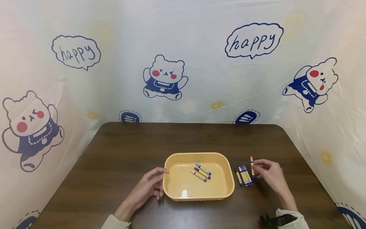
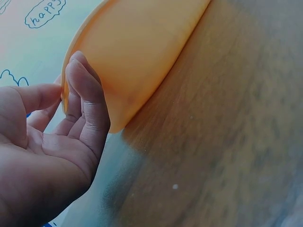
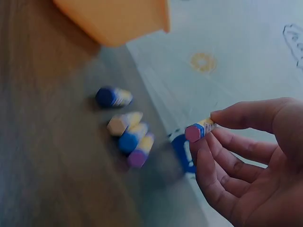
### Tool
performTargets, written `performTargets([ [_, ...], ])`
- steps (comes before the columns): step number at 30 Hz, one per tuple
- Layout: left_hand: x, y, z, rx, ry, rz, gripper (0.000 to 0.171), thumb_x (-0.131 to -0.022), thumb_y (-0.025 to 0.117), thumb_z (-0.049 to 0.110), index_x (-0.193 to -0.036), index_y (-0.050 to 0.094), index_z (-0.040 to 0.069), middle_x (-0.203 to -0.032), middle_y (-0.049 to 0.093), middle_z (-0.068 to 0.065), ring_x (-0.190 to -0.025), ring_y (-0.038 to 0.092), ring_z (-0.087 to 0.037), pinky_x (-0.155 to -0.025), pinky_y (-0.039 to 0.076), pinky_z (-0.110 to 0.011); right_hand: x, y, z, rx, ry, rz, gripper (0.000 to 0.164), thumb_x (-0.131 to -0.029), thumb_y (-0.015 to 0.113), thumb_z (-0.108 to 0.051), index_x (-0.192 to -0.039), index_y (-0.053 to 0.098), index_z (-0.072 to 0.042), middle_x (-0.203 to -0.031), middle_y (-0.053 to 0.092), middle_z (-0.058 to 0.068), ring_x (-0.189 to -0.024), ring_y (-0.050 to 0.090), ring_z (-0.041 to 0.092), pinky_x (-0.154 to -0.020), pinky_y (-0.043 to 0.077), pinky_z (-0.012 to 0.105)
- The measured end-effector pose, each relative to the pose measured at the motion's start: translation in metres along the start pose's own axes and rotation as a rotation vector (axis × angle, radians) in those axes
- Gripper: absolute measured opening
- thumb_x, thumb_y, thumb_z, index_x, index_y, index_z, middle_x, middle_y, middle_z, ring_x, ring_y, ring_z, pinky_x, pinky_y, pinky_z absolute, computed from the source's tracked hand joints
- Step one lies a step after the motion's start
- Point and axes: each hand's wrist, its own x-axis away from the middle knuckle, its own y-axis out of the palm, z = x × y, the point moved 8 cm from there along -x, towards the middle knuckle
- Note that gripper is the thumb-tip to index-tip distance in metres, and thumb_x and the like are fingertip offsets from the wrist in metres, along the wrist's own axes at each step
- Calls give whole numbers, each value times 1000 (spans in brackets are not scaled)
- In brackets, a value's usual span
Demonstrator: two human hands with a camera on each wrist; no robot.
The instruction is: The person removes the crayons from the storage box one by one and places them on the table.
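Observation:
A pink crayon (image 1: 252, 160) is pinched between the thumb and fingers of my right hand (image 1: 271, 176), its pink end toward the camera in the right wrist view. Close to it on the table lies a loose row of several crayons (image 1: 245, 176), with dark blue, peach, blue and purple ends. My left hand (image 1: 145, 187) grips the left side of a yellow plastic tray (image 1: 197, 154). In the left wrist view, thumb and fingers (image 2: 90, 90) close on its rim from both sides. Light blue, purple and peach crayons (image 1: 202, 173) rest inside the tray.
The dark brown wooden table (image 1: 143, 140) ends at a pale curtain (image 1: 200, 79) printed with bears and "happy" bubbles, which also hangs along both sides. A black strap (image 1: 278, 220) circles the right sleeve.

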Motion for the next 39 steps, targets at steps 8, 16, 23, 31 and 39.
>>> performTargets([
  [8, -1, -4, 3, -14, -2, 21, 36, -106, 48, 23, -134, 46, 1, -72, 60, -6, -60, 61, -17, -51, 52, -27, -3, 5, 17, 124, -1, -9, 24, -92, 72, -13, -106, 70, 6, -88, 72, 12, -68, 66, 13, -58, 56, 26],
  [16, -1, -3, 0, -25, -11, 26, 36, -106, 49, 24, -134, 46, 1, -71, 60, -7, -60, 61, -18, -51, 53, -28, 0, 11, 20, 281, -52, 15, 19, -89, 73, -15, -98, 74, 1, -85, 72, 9, -68, 60, 15, -56, 48, 25],
  [23, 1, -2, 1, -26, -7, 31, 36, -106, 50, 24, -134, 47, 2, -72, 60, -7, -60, 61, -17, -51, 53, -28, 3, 16, 15, 294, -41, -25, 16, -88, 73, -12, -97, 74, 0, -83, 71, 7, -69, 58, 15, -56, 47, 26],
  [31, 0, -3, 0, -30, -13, 32, 37, -106, 51, 25, -134, 47, 2, -72, 60, -7, -60, 60, -17, -51, 53, -28, 5, 20, 14, 302, -14, -54, 13, -87, 73, -9, -96, 73, 0, -81, 69, 6, -67, 57, 16, -55, 48, 27],
  [39, 0, -3, 0, -33, -13, 36, 37, -105, 51, 25, -134, 47, 1, -71, 60, -7, -60, 61, -18, -51, 53, -29, 6, 24, 6, 307, -47, -70, 14, -86, 74, -11, -93, 73, 1, -84, 71, 9, -71, 60, 16, -58, 49, 29],
])
